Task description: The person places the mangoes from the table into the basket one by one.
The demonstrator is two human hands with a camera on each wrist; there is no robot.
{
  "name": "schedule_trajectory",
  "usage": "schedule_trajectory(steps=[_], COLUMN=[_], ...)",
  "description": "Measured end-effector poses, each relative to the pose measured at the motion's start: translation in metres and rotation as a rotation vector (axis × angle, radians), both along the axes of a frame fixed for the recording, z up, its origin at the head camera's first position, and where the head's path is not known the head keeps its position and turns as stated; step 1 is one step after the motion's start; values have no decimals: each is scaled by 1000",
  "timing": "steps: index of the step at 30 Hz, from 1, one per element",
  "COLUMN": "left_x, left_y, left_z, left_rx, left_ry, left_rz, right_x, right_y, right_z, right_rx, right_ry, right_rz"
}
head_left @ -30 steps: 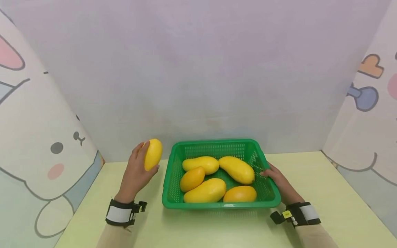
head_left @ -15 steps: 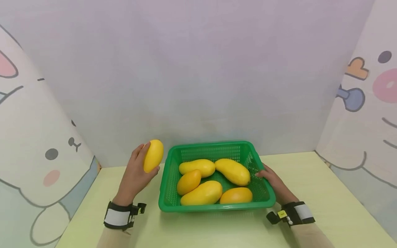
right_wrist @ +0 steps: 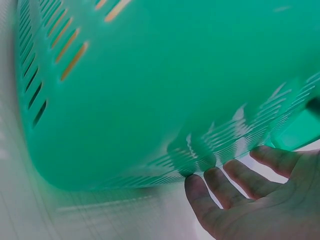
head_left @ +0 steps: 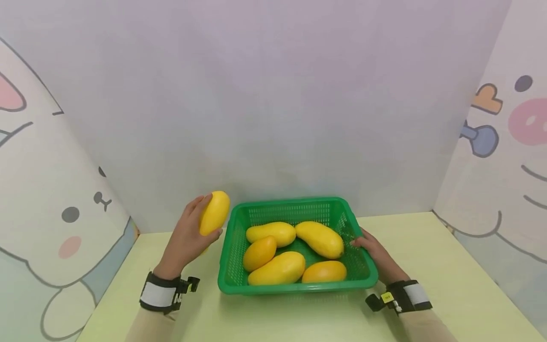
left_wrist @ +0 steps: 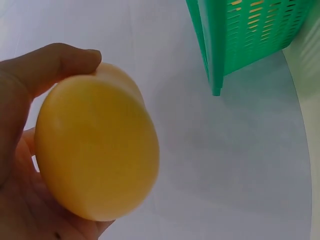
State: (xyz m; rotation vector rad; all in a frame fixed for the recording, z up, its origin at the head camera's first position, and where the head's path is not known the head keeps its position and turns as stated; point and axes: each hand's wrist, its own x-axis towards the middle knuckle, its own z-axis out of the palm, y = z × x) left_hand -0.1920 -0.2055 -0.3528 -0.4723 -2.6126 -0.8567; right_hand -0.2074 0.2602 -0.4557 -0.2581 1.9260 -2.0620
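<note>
A yellow mango [head_left: 215,213] is held in my left hand [head_left: 188,237], to the left of the basket and apart from it. Up close in the left wrist view, the thumb lies along the top of the mango [left_wrist: 97,150] and the other fingers pass behind it. My right hand [head_left: 378,251] grips the right side of a green plastic basket [head_left: 295,288], thumb over the rim. In the right wrist view its fingertips [right_wrist: 197,187] touch the slotted outer wall. Several mangoes lie inside, among them a long yellow one [head_left: 320,239] and an orange-yellow one [head_left: 259,253].
The basket stands on a pale yellow-green tabletop [head_left: 427,256]. Behind it rises a plain whitish wall [head_left: 273,118]. Panels with cartoon animals flank both sides, a rabbit panel [head_left: 42,190] on the left and a pig panel [head_left: 483,190] on the right.
My left hand has moved slightly right with the mango, closer to the basket's left rim, and the mango leans a little more. The head view has shifted slightly. My right hand keeps its grip.
</note>
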Motion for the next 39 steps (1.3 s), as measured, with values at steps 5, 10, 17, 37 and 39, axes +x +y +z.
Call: schedule_trajectory(steps=[5,10,17,37,39], left_x=[-4,-6,-13,-34,-36], left_y=[4,8,14,30,32], left_z=[0,3,7,27,28], left_rx=[-17,-26,-46,-107,-115], left_ry=[-8,-17,-14,-62,-63], left_rz=[-40,-63,-91,-170,-183], right_x=[-2,-1,-2,0,2], right_y=[0,-1,-1,1,3], right_z=[-4,-6,-5,-1,-1], right_rx=[-8,-6,18,20,20], right_ry=[30,27,24,12,-2], right_rz=[-9,-7,-7,-17,-4])
